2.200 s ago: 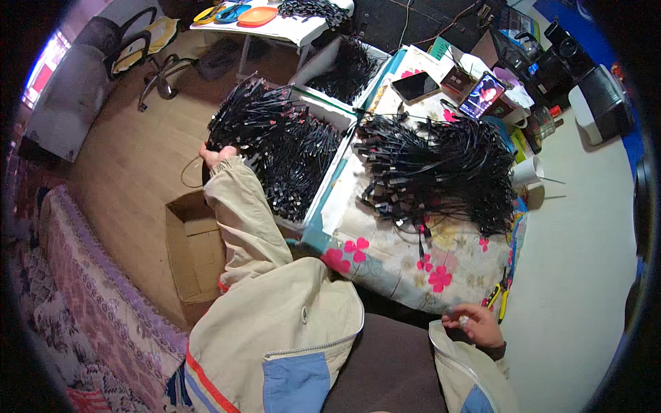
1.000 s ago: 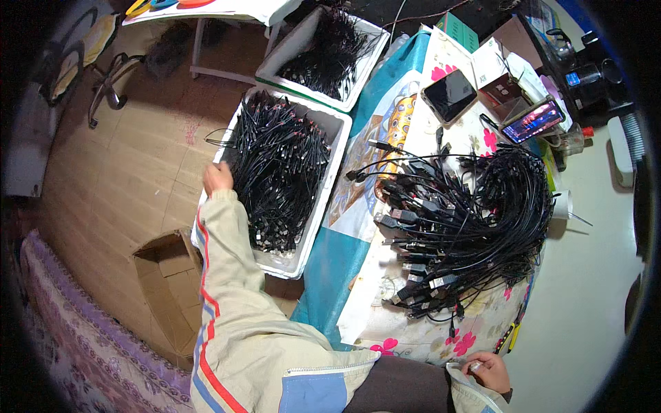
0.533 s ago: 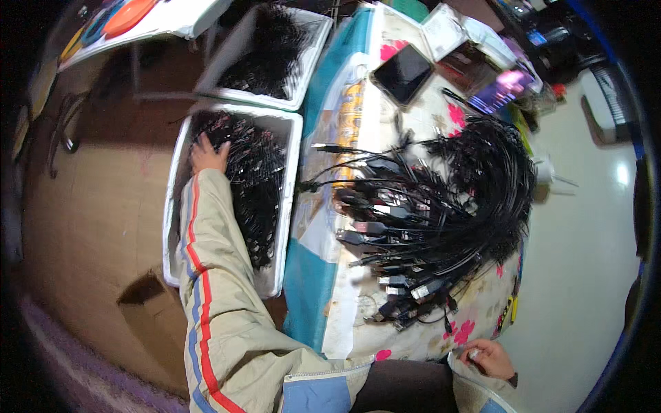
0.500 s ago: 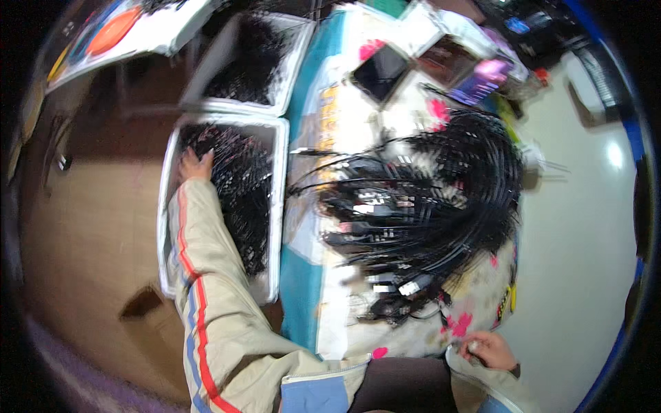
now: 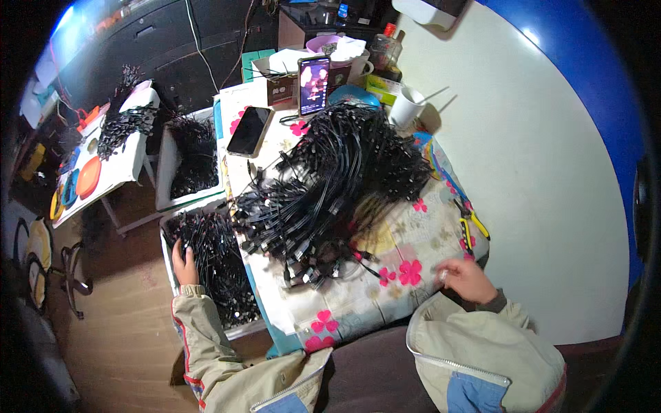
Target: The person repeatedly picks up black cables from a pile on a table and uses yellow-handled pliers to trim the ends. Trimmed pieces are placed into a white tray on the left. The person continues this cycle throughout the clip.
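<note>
While our left hand (image 5: pixel 184 265) reaches down into the white bin of black cables (image 5: pixel 215 270) beside the tabletop (image 5: pixel 406 227), its fingers are curled on the cables at the bin's 9 o'clock side; we cannot tell whether they actually grip any. This bin stands low, at 8 o'clock from the big cable heap (image 5: pixel 330 189), and its long axis runs from 11 to 5 o'clock, the cables inside lying roughly along it. At 12 o'clock from it sits a second bin (image 5: pixel 189 165), also full. Bare wooden floor (image 5: pixel 124 303) opens at the bin's 9 o'clock. Our right hand (image 5: pixel 465 279) rests loosely curled and holding nothing near the tabletop's 5 o'clock edge, on flowered cloth just clear of the heap. Yellow-handled pliers (image 5: pixel 469 224) lie at 12 o'clock from that hand, near the wall-side edge.
</note>
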`<control>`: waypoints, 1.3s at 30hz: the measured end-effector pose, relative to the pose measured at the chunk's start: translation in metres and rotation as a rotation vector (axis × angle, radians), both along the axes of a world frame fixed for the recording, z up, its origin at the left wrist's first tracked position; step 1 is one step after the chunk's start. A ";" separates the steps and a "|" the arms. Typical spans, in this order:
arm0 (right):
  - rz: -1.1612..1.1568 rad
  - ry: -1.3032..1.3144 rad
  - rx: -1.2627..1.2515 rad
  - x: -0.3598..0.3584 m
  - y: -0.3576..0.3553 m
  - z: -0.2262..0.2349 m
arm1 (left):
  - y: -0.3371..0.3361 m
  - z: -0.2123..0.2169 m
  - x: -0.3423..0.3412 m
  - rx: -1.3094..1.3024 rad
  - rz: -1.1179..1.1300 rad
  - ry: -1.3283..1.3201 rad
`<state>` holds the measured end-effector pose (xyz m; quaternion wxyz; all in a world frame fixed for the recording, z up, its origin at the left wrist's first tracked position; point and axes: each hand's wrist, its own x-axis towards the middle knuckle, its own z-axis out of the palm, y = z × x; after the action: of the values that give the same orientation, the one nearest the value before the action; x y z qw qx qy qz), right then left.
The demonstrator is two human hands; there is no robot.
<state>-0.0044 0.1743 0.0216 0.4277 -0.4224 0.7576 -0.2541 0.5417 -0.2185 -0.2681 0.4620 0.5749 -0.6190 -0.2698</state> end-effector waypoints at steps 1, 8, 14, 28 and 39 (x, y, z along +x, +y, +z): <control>-0.059 0.091 -0.117 -0.011 0.002 -0.003 | 0.013 0.042 -0.009 0.014 -0.095 0.092; -0.077 1.096 -0.181 -0.120 -0.007 -0.030 | 0.115 0.260 -0.126 -0.182 -0.449 -0.016; -0.066 1.127 -0.019 -0.146 -0.017 -0.086 | 0.218 0.271 -0.263 -0.387 -0.915 -0.405; -0.097 1.083 -0.316 -0.165 -0.032 -0.089 | 0.184 0.249 -0.301 -0.314 -0.964 -0.597; -0.396 -1.119 -0.192 -0.140 -0.099 -0.075 | -0.086 0.244 -0.444 0.238 -0.173 -0.670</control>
<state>-0.1444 0.0756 -0.0531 0.6661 -0.1118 0.4553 -0.5801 0.0973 -0.3041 -0.0239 0.1388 0.6269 -0.7465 -0.1747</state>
